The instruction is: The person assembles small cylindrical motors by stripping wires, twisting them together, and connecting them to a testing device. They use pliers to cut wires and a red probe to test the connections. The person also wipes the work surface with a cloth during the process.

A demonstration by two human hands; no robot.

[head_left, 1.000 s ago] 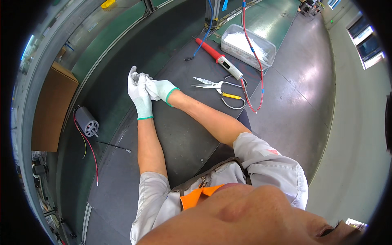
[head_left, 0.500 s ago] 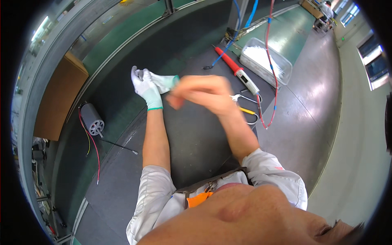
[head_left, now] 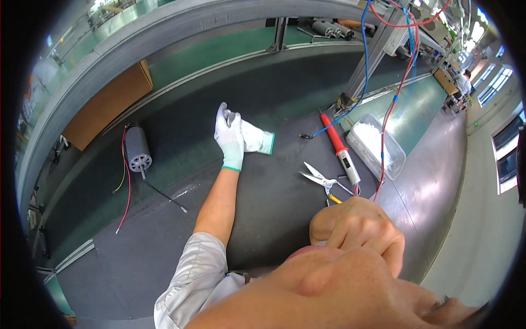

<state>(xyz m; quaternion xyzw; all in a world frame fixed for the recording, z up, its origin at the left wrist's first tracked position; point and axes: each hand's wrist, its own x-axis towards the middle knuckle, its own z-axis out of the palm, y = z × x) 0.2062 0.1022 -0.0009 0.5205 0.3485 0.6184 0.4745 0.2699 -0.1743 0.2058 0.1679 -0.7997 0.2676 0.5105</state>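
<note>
Dark worktop (head_left: 274, 197), glove (head_left: 259, 140) partly behind left hand (head_left: 229, 137), right hand (head_left: 359, 230) partly hiding scissors (head_left: 328, 183)

Matt knitted cloth on my left hand (head_left: 230, 140), metal and plastic about it.
My loose glove (head_left: 261, 140) is similar fabric; toward the right edge of the matt worktop (head_left: 268, 192) are shiny metal scissors (head_left: 327, 184), a smooth plastic probe (head_left: 339, 147) and a glossy clear plastic tub (head_left: 364, 158); the motor (head_left: 136, 145) looks dull metal.

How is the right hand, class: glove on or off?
Off: the right hand is bare, and the gloved left hand grips a loose white glove.
</note>
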